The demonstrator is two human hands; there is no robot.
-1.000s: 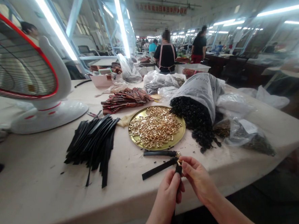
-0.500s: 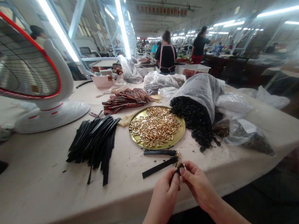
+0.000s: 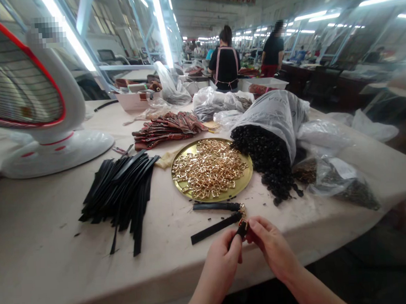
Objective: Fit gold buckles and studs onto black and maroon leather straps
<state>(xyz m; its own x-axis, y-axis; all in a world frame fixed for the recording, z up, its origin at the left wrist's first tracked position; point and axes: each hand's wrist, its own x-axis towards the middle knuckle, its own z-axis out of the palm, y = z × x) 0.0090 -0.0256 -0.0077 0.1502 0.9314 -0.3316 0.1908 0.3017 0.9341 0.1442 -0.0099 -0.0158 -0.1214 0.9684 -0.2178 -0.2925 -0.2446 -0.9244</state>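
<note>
My left hand (image 3: 225, 256) and my right hand (image 3: 268, 242) meet at the table's front edge, both pinched on one black strap (image 3: 241, 231) with a small gold buckle at its top. Just beyond my fingers lie two finished black straps (image 3: 214, 218) with gold buckles. A round gold tray (image 3: 246, 181) heaped with gold buckles (image 3: 209, 169) sits behind them. To the left lies a pile of loose black straps (image 3: 121, 193).
A grey bag (image 3: 276, 115) spills black pieces (image 3: 268, 161) right of the tray. Clear bags (image 3: 335, 180) lie further right. A white and red fan (image 3: 42, 111) stands far left. Reddish-brown strips (image 3: 167, 129) and more bags sit behind. Two people stand at benches beyond.
My hands have drawn closer together on the strap; the left fingers slid up towards the buckle end. The view shifted slightly down and to the right.
</note>
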